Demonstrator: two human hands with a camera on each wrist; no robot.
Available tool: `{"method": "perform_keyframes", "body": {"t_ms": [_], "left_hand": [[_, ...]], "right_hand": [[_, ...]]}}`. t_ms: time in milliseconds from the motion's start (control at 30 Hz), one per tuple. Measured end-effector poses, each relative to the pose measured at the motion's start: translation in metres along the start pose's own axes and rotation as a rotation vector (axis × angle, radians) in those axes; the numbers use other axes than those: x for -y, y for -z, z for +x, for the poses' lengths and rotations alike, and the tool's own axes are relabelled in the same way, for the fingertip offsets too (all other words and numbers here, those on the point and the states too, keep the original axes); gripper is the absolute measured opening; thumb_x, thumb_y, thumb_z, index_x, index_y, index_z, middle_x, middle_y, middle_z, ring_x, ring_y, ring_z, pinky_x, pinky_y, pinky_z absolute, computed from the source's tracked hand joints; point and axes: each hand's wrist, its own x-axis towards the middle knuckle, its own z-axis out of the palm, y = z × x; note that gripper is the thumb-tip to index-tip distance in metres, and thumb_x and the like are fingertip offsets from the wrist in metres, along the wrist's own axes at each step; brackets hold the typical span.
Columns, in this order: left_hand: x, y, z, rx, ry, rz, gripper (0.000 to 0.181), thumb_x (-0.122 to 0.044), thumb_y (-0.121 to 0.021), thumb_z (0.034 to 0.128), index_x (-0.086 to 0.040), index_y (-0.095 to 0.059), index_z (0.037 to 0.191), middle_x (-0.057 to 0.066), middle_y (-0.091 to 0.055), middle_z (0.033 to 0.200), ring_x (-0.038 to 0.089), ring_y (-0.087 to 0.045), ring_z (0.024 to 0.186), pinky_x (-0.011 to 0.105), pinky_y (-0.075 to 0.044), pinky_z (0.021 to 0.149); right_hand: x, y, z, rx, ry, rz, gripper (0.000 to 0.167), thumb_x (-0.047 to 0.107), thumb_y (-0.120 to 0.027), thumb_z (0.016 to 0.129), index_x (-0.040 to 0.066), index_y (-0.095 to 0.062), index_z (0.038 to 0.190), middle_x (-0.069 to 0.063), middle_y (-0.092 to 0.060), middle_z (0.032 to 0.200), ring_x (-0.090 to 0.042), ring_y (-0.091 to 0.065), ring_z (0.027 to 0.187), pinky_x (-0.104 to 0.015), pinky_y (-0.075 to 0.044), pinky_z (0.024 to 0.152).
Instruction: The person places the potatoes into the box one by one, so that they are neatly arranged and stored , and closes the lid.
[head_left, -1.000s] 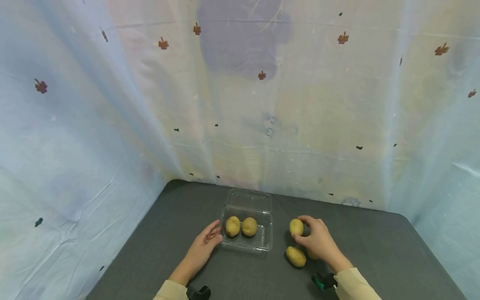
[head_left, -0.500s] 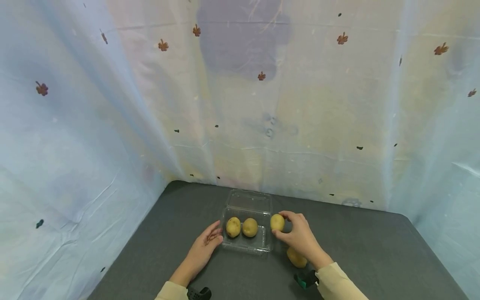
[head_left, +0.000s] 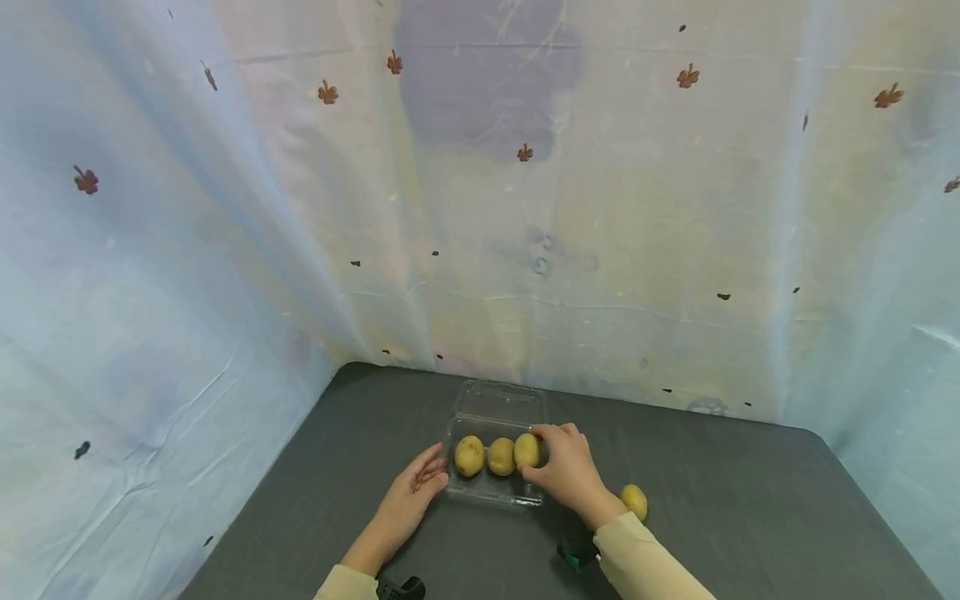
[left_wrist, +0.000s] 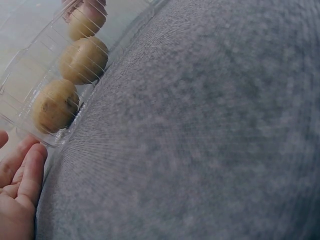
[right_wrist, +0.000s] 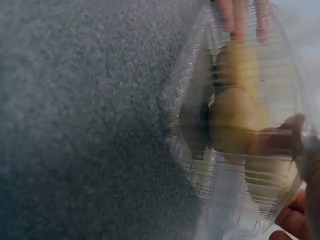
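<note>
Pinching the right potato (head_left: 527, 450) with right hand (head_left: 567, 469) inside the tub (head_left: 491, 498), with left hand (head_left: 407, 493) loosely straight-fingered beside it, could jostle the middle potato (head_left: 501, 457) by pressing left or shift the tub by snagging on withdrawal.

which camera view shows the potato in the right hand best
The head view: there the potato pinched by the right hand shows from above, most of its surface uncovered. The left wrist view shows only part of it, through the clear container; the right wrist view shows it blurred, also through the container.
</note>
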Motion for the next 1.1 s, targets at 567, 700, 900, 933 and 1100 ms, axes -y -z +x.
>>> {"method": "perform_keyframes", "body": {"t_ms": [567, 700, 900, 933, 1100], "left_hand": [[0.003, -0.001, 0.0, 0.007, -0.012, 0.009, 0.058, -0.033, -0.051, 0.1016, -0.018, -0.028, 0.153, 0.012, -0.041, 0.148, 0.026, -0.039, 0.135, 0.048, -0.033, 0.109], [0.003, 0.0, -0.001, 0.002, -0.011, 0.016, 0.058, -0.033, -0.052, 0.1014, -0.018, -0.028, 0.153, 0.012, -0.042, 0.148, 0.027, -0.039, 0.135, 0.049, -0.033, 0.109], [0.003, -0.001, 0.0, -0.006, -0.013, 0.017, 0.059, -0.033, -0.052, 0.1013, -0.017, -0.029, 0.153, 0.013, -0.042, 0.147, 0.028, -0.04, 0.134, 0.049, -0.033, 0.109], [0.003, -0.001, -0.001, -0.007, -0.015, 0.017, 0.059, -0.033, -0.052, 0.1013, -0.017, -0.029, 0.153, 0.013, -0.042, 0.147, 0.028, -0.04, 0.134, 0.049, -0.033, 0.109], [0.002, -0.001, -0.001, -0.01, -0.017, 0.008, 0.059, -0.032, -0.053, 0.1011, -0.017, -0.029, 0.152, 0.012, -0.043, 0.146, 0.027, -0.041, 0.134, 0.049, -0.034, 0.109]], "right_hand": [[0.008, -0.002, 0.005, 0.033, 0.024, -0.084, 0.056, 0.042, -0.084, 0.074, 0.016, -0.066, 0.12, 0.002, -0.065, 0.109, -0.019, -0.043, 0.098, -0.042, -0.032, 0.083], [0.009, -0.002, 0.005, 0.035, 0.035, -0.093, 0.055, 0.042, -0.084, 0.074, 0.016, -0.066, 0.119, 0.002, -0.066, 0.108, -0.019, -0.042, 0.096, -0.045, -0.03, 0.086], [0.011, -0.002, 0.005, 0.034, 0.078, -0.165, 0.049, 0.041, -0.084, 0.075, 0.018, -0.067, 0.114, 0.002, -0.067, 0.106, -0.02, -0.042, 0.092, -0.048, -0.028, 0.088], [0.011, -0.001, 0.005, 0.032, 0.087, -0.183, 0.047, 0.041, -0.084, 0.075, 0.018, -0.068, 0.112, 0.002, -0.067, 0.104, -0.021, -0.043, 0.092, -0.049, -0.029, 0.088], [0.015, 0.0, 0.004, 0.031, 0.107, -0.261, 0.042, 0.042, -0.083, 0.075, 0.018, -0.069, 0.107, 0.003, -0.065, 0.098, -0.023, -0.044, 0.093, -0.052, -0.031, 0.088]]}}
